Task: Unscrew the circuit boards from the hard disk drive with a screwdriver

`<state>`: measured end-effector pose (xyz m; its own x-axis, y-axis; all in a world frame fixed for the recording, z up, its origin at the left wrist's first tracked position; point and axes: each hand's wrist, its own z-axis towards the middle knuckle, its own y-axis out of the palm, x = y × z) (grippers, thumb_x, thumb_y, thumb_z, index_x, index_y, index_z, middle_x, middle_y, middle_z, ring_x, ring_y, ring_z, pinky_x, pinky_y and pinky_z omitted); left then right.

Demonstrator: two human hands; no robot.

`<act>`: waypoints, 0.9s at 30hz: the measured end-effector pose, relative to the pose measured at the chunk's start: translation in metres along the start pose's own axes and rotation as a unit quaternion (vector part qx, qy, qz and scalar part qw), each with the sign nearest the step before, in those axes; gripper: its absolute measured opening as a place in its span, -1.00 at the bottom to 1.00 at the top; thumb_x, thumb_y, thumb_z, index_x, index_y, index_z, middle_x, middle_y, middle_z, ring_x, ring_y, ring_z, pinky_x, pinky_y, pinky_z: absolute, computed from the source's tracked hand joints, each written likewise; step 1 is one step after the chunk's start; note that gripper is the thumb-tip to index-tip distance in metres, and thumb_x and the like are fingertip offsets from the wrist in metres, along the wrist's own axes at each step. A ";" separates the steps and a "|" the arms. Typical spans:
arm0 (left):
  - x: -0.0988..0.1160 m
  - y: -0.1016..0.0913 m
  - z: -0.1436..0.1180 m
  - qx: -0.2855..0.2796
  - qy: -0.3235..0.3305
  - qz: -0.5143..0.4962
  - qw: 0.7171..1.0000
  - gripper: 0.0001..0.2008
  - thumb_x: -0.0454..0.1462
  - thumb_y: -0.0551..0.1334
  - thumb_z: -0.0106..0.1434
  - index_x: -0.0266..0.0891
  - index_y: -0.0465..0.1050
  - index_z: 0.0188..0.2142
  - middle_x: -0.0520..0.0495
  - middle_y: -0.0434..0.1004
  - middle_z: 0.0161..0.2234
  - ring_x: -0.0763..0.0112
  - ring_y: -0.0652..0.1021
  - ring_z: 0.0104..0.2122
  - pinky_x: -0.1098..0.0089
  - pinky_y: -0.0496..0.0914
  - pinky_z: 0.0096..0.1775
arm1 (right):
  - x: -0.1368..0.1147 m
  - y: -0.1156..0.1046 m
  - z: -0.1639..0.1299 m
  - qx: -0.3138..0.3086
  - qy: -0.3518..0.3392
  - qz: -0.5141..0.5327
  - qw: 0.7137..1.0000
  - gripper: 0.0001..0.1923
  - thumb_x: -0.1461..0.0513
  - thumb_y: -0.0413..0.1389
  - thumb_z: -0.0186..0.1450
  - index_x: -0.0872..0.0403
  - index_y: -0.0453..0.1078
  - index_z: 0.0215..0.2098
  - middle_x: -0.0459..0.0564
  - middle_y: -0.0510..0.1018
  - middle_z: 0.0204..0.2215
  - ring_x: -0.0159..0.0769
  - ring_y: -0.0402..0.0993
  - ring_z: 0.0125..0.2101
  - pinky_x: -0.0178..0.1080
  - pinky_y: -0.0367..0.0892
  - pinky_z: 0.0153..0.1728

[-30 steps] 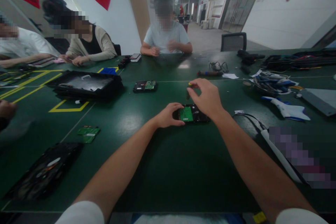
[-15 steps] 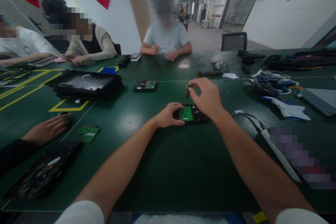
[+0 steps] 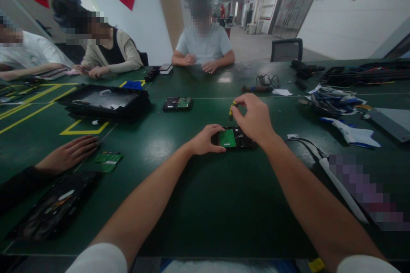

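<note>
A hard drive lies on the green table with its green circuit board facing up. My left hand grips its left end between thumb and fingers. Above the drive, my right hand pinches a small yellow-and-black screwdriver by its handle, held upright. The screwdriver's tip is too small to make out, so I cannot tell whether it touches the drive. My right hand covers part of the drive's right end.
Another hard drive lies farther back, beside a black tray. At left are a co-worker's hand, a green circuit board and a black casing. A power strip and a blue-and-white packet lie right.
My right hand and the screwdriver have shifted very slightly to the right; my left hand keeps its hold. The co-worker's hand at left has slid right, toward the loose circuit board.
</note>
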<state>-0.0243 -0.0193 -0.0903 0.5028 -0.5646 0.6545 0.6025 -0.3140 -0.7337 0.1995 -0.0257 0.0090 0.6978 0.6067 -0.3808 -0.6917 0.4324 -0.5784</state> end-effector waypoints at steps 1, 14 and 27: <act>0.000 0.000 0.000 0.001 -0.001 -0.002 1.000 -0.10 0.11 0.48 0.05 -0.12 0.32 0.31 -0.23 0.27 0.32 -0.03 0.29 0.33 -0.01 0.19 0.35 | 0.000 0.000 0.000 0.002 0.008 0.003 1.000 -0.90 0.24 0.15 0.31 0.02 0.41 -0.18 0.08 0.58 -0.21 -0.08 0.50 -0.18 -0.04 0.39 -0.09; 0.002 0.000 0.000 0.002 -0.008 -0.002 1.000 -0.12 0.08 0.49 0.04 -0.10 0.34 0.30 -0.23 0.26 0.33 -0.08 0.28 0.33 -0.06 0.19 0.35 | 0.000 0.000 0.000 -0.003 0.025 0.012 1.000 -0.89 0.21 0.16 0.30 0.00 0.39 -0.18 0.08 0.57 -0.20 -0.06 0.50 -0.17 -0.01 0.40 -0.09; 0.000 0.001 0.000 0.005 -0.001 -0.003 1.000 -0.13 0.10 0.48 0.06 -0.10 0.34 0.29 -0.22 0.27 0.32 -0.04 0.28 0.33 -0.03 0.18 0.36 | -0.001 -0.001 0.000 -0.006 0.011 0.023 1.000 -0.91 0.21 0.15 0.33 0.00 0.42 -0.19 0.07 0.59 -0.17 -0.07 0.51 -0.15 -0.02 0.39 -0.07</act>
<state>-0.0237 -0.0193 -0.0915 0.5003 -0.5616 0.6590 0.6115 -0.3097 -0.7281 0.1991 -0.0267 0.0101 0.6689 0.6115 -0.4227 -0.7213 0.3965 -0.5678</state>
